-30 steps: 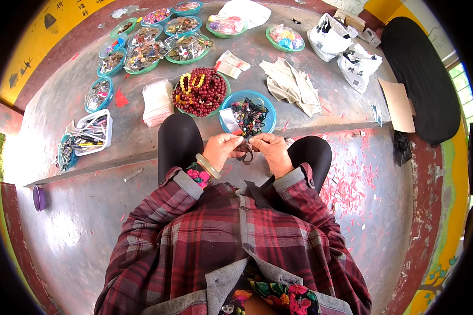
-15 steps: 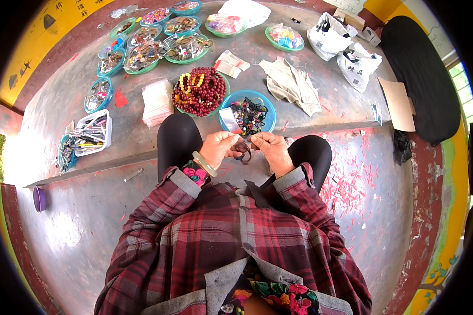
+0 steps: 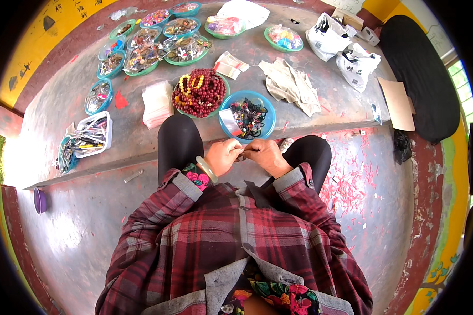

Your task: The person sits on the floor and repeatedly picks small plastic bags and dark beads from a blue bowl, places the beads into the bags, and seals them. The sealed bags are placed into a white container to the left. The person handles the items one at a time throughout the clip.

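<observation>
Just above my lap, my left hand and my right hand meet fingertip to fingertip, both closed in a pinch. Between them is a thin brown cord, mostly covered by the fingers. A pale bangle rings my left wrist. Right beyond the hands, on the raised ledge, stands a blue basin of dark cords with small coloured bits and a clear packet at its left side. To its left, a green bowl holds dark red bead strings and some yellow beads.
Clear plastic bags lie stacked left of the beads. Farther left are a white tray of pens and several bowls of trinkets. A beige cloth and white bags lie to the right. Red scraps litter the lower floor.
My fingertips have drawn closer together and the knuckles have turned upward. The brown loop that hung below them is now largely hidden.
</observation>
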The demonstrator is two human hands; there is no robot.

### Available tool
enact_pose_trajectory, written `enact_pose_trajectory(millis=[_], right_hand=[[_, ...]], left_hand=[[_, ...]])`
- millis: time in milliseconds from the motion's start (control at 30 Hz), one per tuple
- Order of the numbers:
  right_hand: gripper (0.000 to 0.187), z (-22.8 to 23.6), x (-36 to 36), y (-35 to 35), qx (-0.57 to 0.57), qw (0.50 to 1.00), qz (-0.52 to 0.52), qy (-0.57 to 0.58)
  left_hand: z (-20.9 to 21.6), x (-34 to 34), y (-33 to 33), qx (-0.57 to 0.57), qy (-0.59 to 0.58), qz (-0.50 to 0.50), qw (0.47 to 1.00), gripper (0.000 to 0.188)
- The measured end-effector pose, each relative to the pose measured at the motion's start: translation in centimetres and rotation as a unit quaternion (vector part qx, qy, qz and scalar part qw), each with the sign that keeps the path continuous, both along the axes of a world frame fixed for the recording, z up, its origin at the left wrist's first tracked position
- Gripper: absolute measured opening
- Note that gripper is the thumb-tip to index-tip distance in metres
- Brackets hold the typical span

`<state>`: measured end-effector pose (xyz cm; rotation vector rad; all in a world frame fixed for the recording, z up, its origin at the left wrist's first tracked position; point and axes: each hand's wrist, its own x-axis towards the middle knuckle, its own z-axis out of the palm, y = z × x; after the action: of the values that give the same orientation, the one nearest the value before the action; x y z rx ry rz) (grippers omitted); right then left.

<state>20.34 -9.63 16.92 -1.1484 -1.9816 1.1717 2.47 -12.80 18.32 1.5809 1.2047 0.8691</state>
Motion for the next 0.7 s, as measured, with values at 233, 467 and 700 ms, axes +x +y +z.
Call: enact_pose_trajectory(millis=[233,467,700], right_hand=[[0.012,1.2,0.1,0.1,0.002,0.999,-0.034,0.002],[0.012,0.7,0.7,0.5,0.056,0.995,-0.065,-0.046],[0.016,1.6,-0.5,-0.2,0.034,0.991,-0.103,0.079]], left_hand=[[0.1,-0.4,0.3,-0.03,-0.068,0.047,0.996,0.015],[-0.8,-1.2,0.9,-0.053,-0.078,0.067,0.993,0.015],[-1.1,-0.9,0.8,-0.017,-0.049,0.065,0.997,0.015]])
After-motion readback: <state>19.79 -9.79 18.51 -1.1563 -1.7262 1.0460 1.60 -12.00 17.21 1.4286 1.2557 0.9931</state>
